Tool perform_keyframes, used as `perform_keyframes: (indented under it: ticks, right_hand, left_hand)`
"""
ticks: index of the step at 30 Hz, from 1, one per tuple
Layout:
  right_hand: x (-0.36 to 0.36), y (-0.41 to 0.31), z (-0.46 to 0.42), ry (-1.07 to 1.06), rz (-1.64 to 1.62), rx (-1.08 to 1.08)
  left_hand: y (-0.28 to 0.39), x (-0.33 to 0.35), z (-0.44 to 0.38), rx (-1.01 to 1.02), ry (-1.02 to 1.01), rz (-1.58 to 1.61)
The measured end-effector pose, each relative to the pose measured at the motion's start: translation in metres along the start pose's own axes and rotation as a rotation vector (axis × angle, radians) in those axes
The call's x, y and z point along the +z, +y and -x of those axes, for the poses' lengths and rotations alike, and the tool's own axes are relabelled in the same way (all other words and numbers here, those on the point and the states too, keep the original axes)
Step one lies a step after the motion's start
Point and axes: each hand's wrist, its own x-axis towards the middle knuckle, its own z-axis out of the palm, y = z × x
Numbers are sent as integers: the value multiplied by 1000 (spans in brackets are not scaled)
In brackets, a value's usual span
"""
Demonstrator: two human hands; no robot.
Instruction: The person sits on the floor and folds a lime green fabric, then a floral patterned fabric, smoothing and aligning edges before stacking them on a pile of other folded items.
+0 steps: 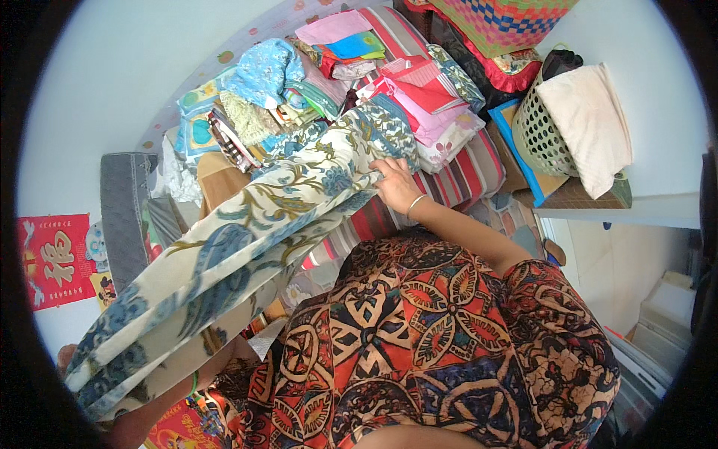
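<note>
A long floral cloth (pixel 269 219), white with blue and olive leaf patterns, stretches in loose lengthwise folds from the lower left up to the bed. My right hand (pixel 395 182), wearing a bangle at the wrist, grips its edge near the middle of the bed. The far left end is held up by my left hand (pixel 67 358); most of that hand is hidden behind the fabric, and only a bit of it shows at the cloth's border. The cloth's upper end lies bunched against folded pink textiles (pixel 432 112).
Piled clothes and linens, including a light blue bundle (pixel 266 70), cover the striped bed (pixel 463 168). To the right, a perforated basket (pixel 541 134) has a pale towel (pixel 589 123) draped over it. A woven basket (pixel 505 22) stands behind. A red poster (pixel 56 261) hangs at left.
</note>
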Motion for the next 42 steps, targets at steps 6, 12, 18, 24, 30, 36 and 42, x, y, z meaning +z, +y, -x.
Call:
perform_keyframes:
  ticks: [6,12,18,24,30,36,42]
  right_hand:
    - [44,37,5,81,-3,284]
    - [22,95,-22,464,-192,568]
    - [-185,81,-67,850,42,178]
    - [-240,-20,-80,472,173,-362]
    - [-167,-127,-87,94,-247,-839]
    - [-109,-179,-60,-216,-406,-925]
    - [-63,-176,-52,-172,-143,-967]
  left_hand:
    - [-73,-36,-43,-179,137,-233]
    - [-140,-66,-73,-408,218,-393]
    - [-187,-81,-80,-639,266,-470]
    - [-188,-37,-30,-683,2,-269]
    - [-39,81,128,-1021,-997,355]
    - [67,97,231,-1729,-1946,968]
    - [61,68,289,-1836,-1994,1012]
